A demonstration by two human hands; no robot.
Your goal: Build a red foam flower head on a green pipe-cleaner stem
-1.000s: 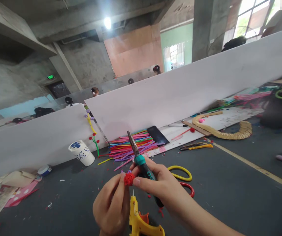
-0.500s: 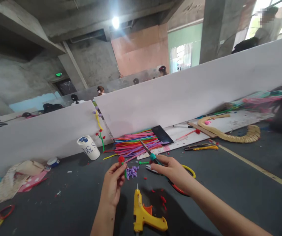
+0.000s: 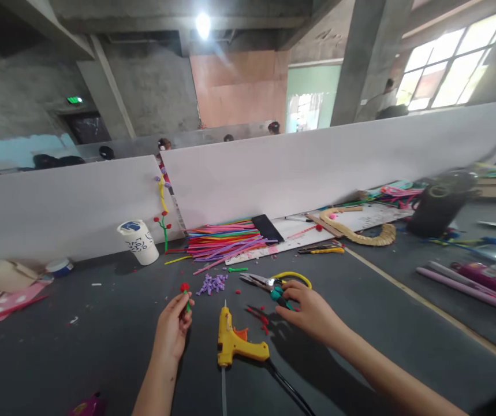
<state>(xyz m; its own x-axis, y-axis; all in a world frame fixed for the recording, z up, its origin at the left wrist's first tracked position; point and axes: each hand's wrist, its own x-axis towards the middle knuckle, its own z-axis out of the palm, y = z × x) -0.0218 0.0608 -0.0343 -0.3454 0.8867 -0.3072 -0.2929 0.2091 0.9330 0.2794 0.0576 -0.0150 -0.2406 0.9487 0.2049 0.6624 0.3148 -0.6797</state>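
My left hand (image 3: 174,323) pinches a small red pom-pom flower (image 3: 184,286) with a green stem, upright above the dark table. My right hand (image 3: 312,309) has its fingers around the handle of a teal-handled cutting tool (image 3: 277,293), whose metal end points left over the yellow-handled scissors (image 3: 293,277); where the two overlap they are hard to tell apart. Between my hands a yellow glue gun (image 3: 226,341) lies on its side, nozzle pointing away. Purple snippets (image 3: 212,283) are heaped beyond it, and red bits (image 3: 264,319) lie to its right.
Behind the snippets are colourful pipe cleaners (image 3: 224,242) and a black phone (image 3: 267,229). A white cup (image 3: 138,242) stands at back left beside a red-and-green stem (image 3: 164,231). A yellow cutter (image 3: 328,250), braided arch (image 3: 360,234) and dark bottle (image 3: 436,205) sit right. White partition (image 3: 256,179) runs behind.
The view has shifted and levelled. My right hand has lowered the teal-handled tool, which now points left instead of up-left. My left hand still has the red flower, now farther from the snippets.
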